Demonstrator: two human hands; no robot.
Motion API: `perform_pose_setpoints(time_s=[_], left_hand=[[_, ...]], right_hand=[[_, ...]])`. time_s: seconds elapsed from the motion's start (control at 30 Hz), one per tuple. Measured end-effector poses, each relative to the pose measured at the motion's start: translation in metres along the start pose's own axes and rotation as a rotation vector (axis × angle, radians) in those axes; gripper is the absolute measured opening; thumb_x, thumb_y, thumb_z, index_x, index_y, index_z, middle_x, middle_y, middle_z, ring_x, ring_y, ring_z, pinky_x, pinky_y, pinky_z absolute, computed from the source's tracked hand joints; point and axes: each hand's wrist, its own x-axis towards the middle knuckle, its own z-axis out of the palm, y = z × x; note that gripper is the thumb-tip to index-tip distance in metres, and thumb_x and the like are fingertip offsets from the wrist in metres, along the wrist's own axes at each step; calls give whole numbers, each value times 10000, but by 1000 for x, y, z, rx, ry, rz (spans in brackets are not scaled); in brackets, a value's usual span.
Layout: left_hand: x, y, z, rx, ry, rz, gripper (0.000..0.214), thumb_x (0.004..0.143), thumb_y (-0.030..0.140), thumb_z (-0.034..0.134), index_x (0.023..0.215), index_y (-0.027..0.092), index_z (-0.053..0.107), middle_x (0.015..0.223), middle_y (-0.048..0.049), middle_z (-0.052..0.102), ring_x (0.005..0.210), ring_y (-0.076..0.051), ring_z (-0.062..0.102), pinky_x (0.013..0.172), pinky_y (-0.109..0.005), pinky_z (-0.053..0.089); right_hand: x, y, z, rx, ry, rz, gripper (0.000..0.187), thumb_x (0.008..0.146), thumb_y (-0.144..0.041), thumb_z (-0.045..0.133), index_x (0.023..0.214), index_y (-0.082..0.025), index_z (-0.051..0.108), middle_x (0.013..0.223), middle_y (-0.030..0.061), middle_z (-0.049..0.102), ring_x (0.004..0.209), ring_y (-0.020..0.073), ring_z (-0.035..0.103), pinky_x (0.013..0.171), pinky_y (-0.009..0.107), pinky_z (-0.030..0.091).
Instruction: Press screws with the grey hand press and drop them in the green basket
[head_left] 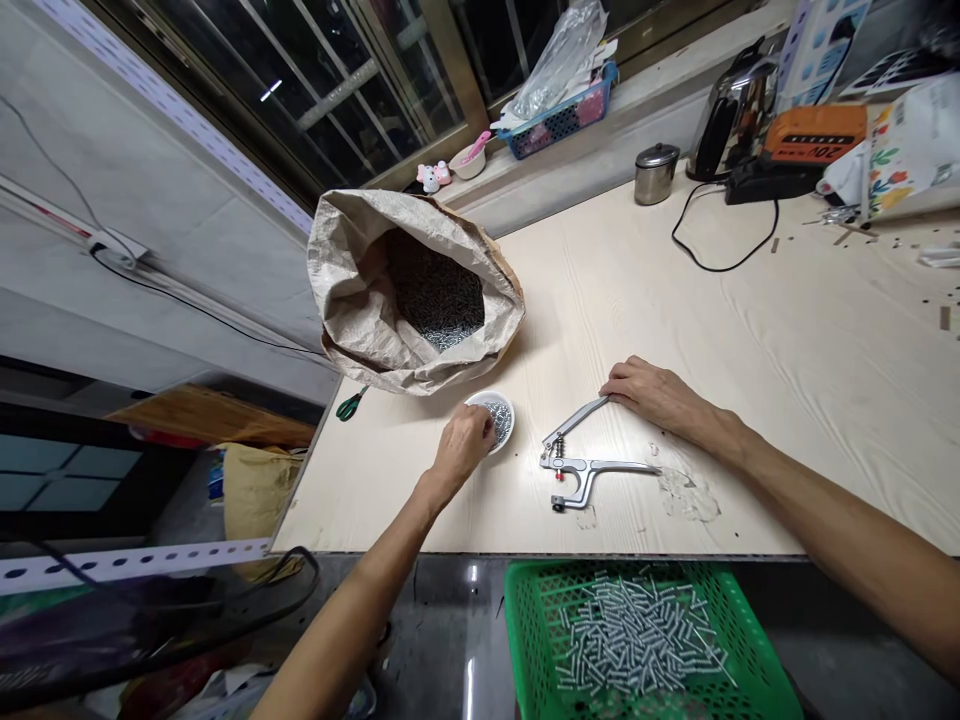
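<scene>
A kettle (729,118) stands near a lidded metal pot (656,180), a blue basket (561,122) on the windowsill (660,88).

On the pale worktop (585,290), the right hand (643,390) grasps the raised upper handle of silver pliers (596,466) by its end, and the left hand (463,445) is at a white bowl (511,422) of small metal pieces (498,412) at the pliers' ten o'clock, its grip hidden. From the pliers, an open sack (352,320) stands between ten and eleven o'clock, a kettle (750,95) at one, and a green basket (517,620) of slender silver rods (637,635) below the worktop's edge between five and six.
</scene>
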Motion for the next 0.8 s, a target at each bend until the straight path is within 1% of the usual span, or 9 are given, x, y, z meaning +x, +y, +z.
perform_pose_setpoints(time_s=[0.1,0.17,0.23,0.3,0.33,0.4,0.5,0.7,0.8], left_hand=[[-11,8,-9,-297,150,-116,132,791,159,523,820,148,651,785,-59,649,725,-171,577,672,-278,457],[-25,20,-15,-562,170,-206,214,810,253,545,956,152,663,819,-47,666,684,-151,583,654,-271,471],[-42,38,-16,-802,81,-273,290,806,336,574,1004,148,674,839,-50,679,634,-135,582,624,-266,481],[-58,55,-10,-970,-23,-335,307,774,376,620,947,136,699,818,-55,686,604,-127,580,607,-261,485],[-66,63,-6,-1028,-51,-373,314,757,390,641,921,131,707,793,-54,687,601,-128,581,603,-258,486],[-76,75,5,-1101,-60,-455,330,722,409,677,887,127,718,754,-52,692,620,-137,594,610,-257,491],[-83,84,16,-1145,-26,-543,319,697,412,697,851,134,729,768,-57,709,689,-158,624,667,-267,505],[-86,92,22,-1182,-54,-557,272,716,382,696,847,148,741,809,-56,718,772,-176,639,748,-283,499],[-89,95,28,-1182,-17,-587,250,719,374,702,829,153,739,818,-52,717,789,-174,637,760,-278,492]], right_hand=[[0,-1,-1,4,-8,11,304,971,-232,357,944,-202,659,939,83,624,897,206,517,663,303,448],[0,-1,0,1,-11,19,301,972,-229,361,942,-199,659,936,80,626,897,202,511,648,293,438],[0,1,1,-17,-11,19,311,975,-230,357,924,-195,662,925,81,627,893,201,506,648,293,432],[-1,2,2,-43,-10,5,336,983,-235,339,911,-196,665,910,80,630,877,198,503,659,298,428],[-2,2,0,-56,-8,-3,352,987,-236,327,907,-197,667,900,79,631,863,196,502,662,301,426],[-3,0,-5,-91,6,-20,375,993,-233,307,907,-199,670,888,80,634,839,193,499,668,310,422],[-7,-8,-17,-165,57,-54,365,988,-210,314,931,-206,675,909,82,644,851,199,502,702,334,421],[-11,-33,-41,-219,236,-100,292,956,-168,404,1024,-257,674,959,49,659,924,213,520,820,390,405],[-12,-42,-48,-234,280,-119,297,946,-155,422,1063,-289,660,960,29,669,941,217,518,869,424,385]])
